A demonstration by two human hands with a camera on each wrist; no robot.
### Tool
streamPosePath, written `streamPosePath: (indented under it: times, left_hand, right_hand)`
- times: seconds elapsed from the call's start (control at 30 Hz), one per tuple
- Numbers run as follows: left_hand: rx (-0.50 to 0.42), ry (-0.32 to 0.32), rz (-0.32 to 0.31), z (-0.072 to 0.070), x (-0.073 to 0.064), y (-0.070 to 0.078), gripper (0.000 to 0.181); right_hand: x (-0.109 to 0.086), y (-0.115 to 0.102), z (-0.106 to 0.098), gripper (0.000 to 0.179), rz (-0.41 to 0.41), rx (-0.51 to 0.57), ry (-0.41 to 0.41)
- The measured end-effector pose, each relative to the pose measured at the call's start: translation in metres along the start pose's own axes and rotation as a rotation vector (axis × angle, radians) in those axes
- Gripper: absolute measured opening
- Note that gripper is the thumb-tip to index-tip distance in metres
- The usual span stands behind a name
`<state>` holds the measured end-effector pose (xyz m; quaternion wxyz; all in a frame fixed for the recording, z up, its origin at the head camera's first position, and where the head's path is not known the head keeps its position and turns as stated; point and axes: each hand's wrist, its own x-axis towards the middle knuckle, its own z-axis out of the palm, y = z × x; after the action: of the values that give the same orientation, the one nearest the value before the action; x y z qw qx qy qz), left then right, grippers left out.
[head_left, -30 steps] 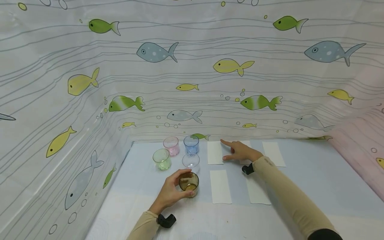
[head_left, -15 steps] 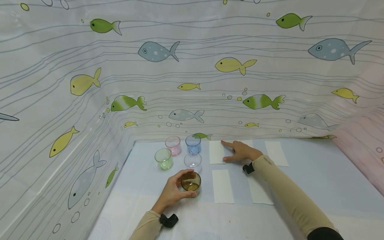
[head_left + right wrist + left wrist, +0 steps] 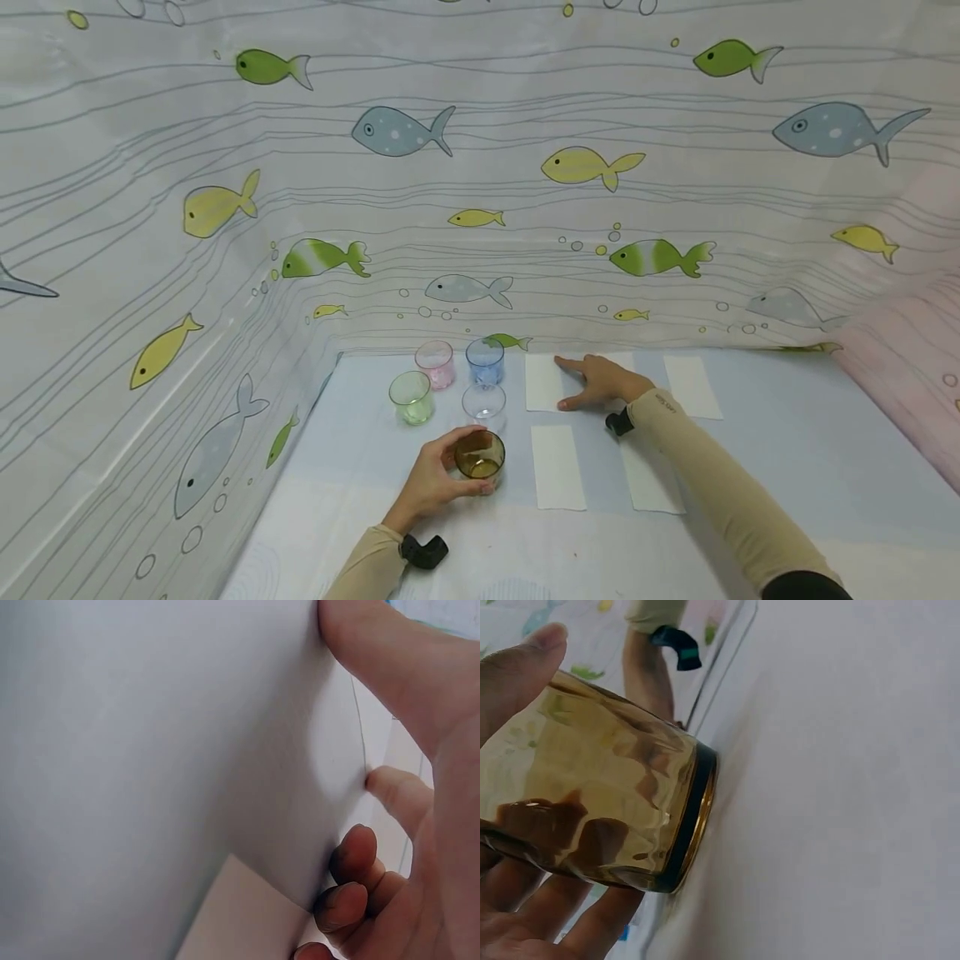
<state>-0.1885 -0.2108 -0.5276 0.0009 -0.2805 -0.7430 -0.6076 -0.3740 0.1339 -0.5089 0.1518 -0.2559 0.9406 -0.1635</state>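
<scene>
My left hand [image 3: 429, 487] grips an amber-brown glass [image 3: 482, 465], thumb on its near side and fingers round the far side. In the left wrist view the brown glass [image 3: 607, 780] has its base on or barely above the white table. Over a white paper rectangle [image 3: 542, 387] at the back, my right hand [image 3: 607, 379] has index finger and thumb extended, their tips at the paper's right edge. The right wrist view shows the other fingers [image 3: 351, 851] curled, holding nothing. A clear glass [image 3: 484, 402] stands just behind the brown one.
Green [image 3: 411, 402], pink [image 3: 436, 367] and blue [image 3: 485, 364] glasses stand at back left. More white papers lie near the middle [image 3: 558, 468], under the right forearm [image 3: 652, 483], partly behind the right hand, and at back right [image 3: 693, 387]. Fish-patterned sheeting [image 3: 412, 192] encloses the table.
The head view has shifted slightly, moving the scene a little right. My right hand has slid slightly nearer along the paper's edge. My left hand keeps its hold on the brown glass.
</scene>
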Motion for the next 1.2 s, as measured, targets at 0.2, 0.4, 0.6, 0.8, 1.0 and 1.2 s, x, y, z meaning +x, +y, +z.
streamPosePath:
  times: [0.2,0.4,0.6,0.8,1.0,1.2]
  left_hand:
    - [0.023,-0.04,-0.02,0.004,0.003,0.011,0.08]
    - [0.024,-0.022,-0.003,0.003,0.013,0.029,0.077]
    - [0.023,0.035,0.014,-0.01,0.025,0.048,0.079]
    - [0.065,0.039,0.04,-0.025,0.048,0.066,0.079]
    - [0.048,-0.034,0.044,-0.037,0.077,0.081,0.079]
    - [-0.017,-0.097,0.057,-0.047,0.106,0.092,0.078]
  right_hand:
    - [-0.005,0.001,0.001,0.108,0.012,0.007,-0.002]
    - [-0.005,0.003,-0.005,0.108,0.015,0.016,0.003]
    - [-0.005,-0.001,-0.01,0.108,0.027,0.027,-0.005]
    - [-0.003,-0.001,-0.008,0.11,0.038,0.04,-0.015]
    - [-0.001,0.002,-0.003,0.111,0.042,0.059,-0.012]
    - [0.001,0.003,0.0,0.11,0.05,0.05,-0.026]
